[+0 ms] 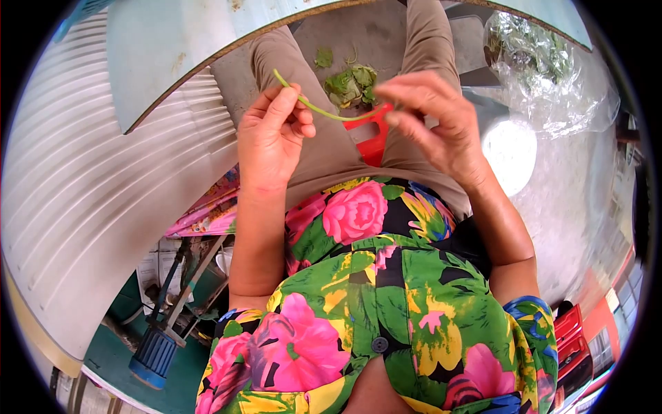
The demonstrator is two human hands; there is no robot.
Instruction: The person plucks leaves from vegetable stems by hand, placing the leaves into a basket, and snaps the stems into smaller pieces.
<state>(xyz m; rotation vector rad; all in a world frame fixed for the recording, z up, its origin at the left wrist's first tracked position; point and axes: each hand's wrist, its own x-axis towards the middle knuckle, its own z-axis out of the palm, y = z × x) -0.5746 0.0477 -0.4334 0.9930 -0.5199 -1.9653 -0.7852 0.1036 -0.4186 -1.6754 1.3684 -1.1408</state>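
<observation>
A thin green stem (323, 110), bare of leaves, is pinched between the thumb and fingers of my left hand (270, 134). Its short end sticks up past the fingertips, and the longer part bends down and across to the right. My right hand (441, 121) is at the stem's far end, blurred by motion, its thumb and fingers apart. Whether it touches the stem I cannot tell. Below and beyond the hands, a pile of green leaves (353, 84) lies on the floor between my legs, with a smaller leaf (323, 57) beside it.
Something red (372, 141) shows between my thighs. To the right is a clear plastic bag (552, 76) with greenery inside. A pale blue board edge (207, 31) curves overhead in view, and a ribbed white panel (117, 152) stands at left. A blue-footed metal stand (155, 352) is lower left.
</observation>
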